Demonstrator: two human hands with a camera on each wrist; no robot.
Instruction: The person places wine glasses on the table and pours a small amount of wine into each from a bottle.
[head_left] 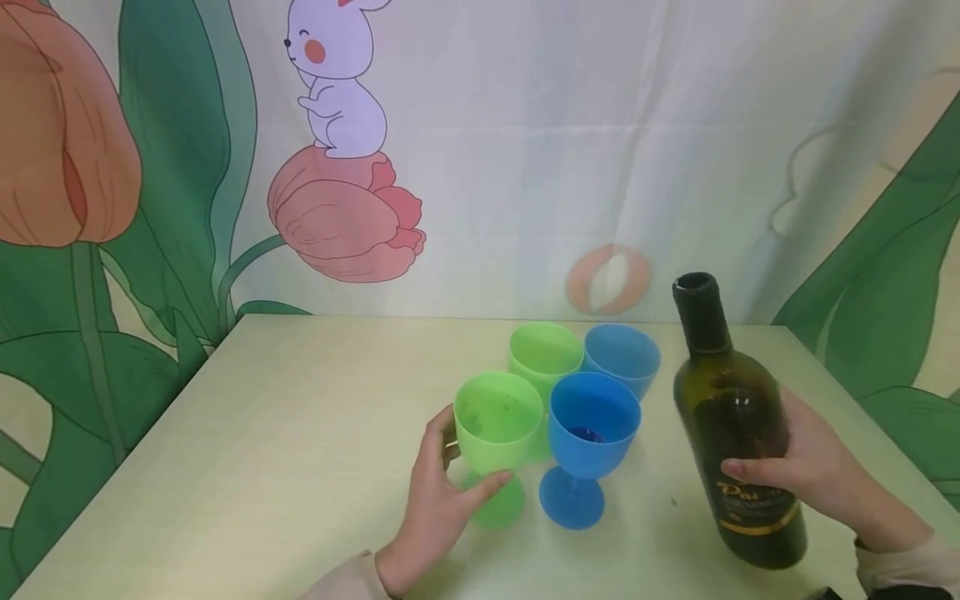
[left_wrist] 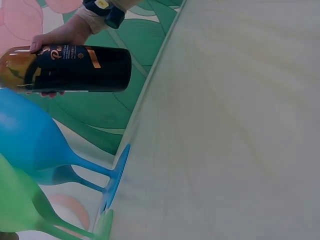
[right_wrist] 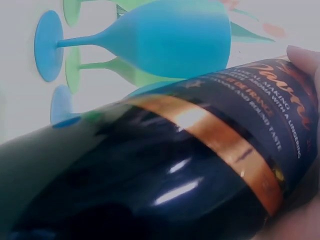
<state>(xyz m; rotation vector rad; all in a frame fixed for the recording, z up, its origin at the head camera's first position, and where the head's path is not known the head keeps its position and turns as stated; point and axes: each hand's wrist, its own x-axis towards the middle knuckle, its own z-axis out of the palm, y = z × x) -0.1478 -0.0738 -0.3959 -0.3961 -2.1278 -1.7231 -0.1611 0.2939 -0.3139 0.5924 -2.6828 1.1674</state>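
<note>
My right hand [head_left: 821, 467] grips a dark green wine bottle [head_left: 738, 417] with a black and gold label, its thumb across the front. The uncapped bottle leans slightly, neck to the left, its base raised off the table. My left hand [head_left: 438, 500] holds the front green goblet [head_left: 498, 421], fingers behind its left side and thumb in front near the stem. Beside it stands the front blue goblet [head_left: 595, 425], with a little dark liquid at the bottom. Close behind are a second green goblet [head_left: 545, 354] and a second blue goblet [head_left: 622, 358], their lower parts mostly hidden.
A pale table [head_left: 247, 467] carries the goblets, clustered right of its middle. Behind its back edge hangs a white cloth [head_left: 495, 167] printed with tulips, leaves and a rabbit. A small dark speck [head_left: 673, 502] lies between the front blue goblet and the bottle.
</note>
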